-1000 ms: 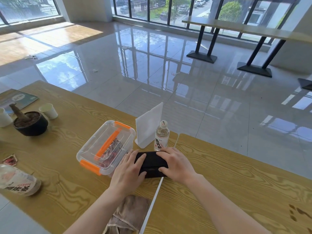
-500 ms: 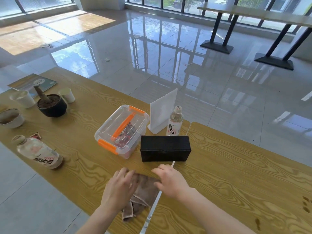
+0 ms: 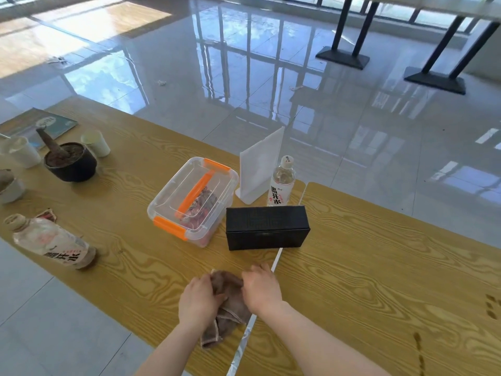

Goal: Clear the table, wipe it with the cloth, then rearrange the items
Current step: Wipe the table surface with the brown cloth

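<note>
A brown cloth lies crumpled near the front edge of the wooden table. My left hand grips its left side and my right hand grips its right side. Just beyond stands a black box, free of both hands. Left of the box sits a clear plastic container with orange latches. Behind the box stand a water bottle and a white sign holder.
At the left lie a tipped bottle, a small wrapper, a dark mortar with pestle, paper cups, a bowl and a booklet. A metal seam splits the table. Shiny floor lies beyond.
Both hands left the black box, drew back toward me and came down on the brown cloth, now gripping it. The box stays where it was set.
</note>
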A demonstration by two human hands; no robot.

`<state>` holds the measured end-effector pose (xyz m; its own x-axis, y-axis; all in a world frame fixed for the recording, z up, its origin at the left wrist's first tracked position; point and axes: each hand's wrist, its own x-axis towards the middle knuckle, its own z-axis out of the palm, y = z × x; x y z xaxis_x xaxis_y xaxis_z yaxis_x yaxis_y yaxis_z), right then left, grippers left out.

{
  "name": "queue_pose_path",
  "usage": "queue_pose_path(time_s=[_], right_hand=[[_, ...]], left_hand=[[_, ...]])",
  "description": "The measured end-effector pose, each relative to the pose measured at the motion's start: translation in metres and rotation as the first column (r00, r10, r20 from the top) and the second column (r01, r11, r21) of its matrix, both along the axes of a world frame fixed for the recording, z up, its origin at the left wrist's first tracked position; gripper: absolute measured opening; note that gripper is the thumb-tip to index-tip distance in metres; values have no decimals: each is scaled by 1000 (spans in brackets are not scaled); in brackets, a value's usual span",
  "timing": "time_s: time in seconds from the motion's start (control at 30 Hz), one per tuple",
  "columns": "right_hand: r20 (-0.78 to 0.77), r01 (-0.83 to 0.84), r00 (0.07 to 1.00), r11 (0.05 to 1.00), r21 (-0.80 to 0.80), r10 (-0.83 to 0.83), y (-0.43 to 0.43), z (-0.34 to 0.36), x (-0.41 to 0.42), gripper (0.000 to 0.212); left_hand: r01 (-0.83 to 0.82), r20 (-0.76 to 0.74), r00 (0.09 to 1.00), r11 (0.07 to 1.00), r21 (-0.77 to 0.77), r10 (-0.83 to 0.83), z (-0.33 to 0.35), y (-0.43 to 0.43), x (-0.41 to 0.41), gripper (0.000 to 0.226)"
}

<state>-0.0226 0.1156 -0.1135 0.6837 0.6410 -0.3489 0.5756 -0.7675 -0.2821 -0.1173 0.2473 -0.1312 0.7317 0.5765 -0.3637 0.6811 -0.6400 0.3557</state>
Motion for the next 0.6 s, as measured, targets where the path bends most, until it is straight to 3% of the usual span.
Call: queue_pose_path(time_s=[0.17,0.27,0.43,0.6], right_hand=[[-81,88,994,987,131,-78,-11,3,-3,18],[-209,202,966,951,233,-154,-31,11,-6,6],[-284,450,887,822,349,-365,-77,24,-13,4],[-271,629,778,694,350,-567,-138,32,-24,4]], left_hand=[[58,73,995,998,34,-61,-4,-4,0,19],[93,172,982,993,-74,-79,3,-12,5,15],[243,343,927,941,-237,-153,23,-39,27,17],[427,381,874,850,-308,-301,33,-95,49,24]])
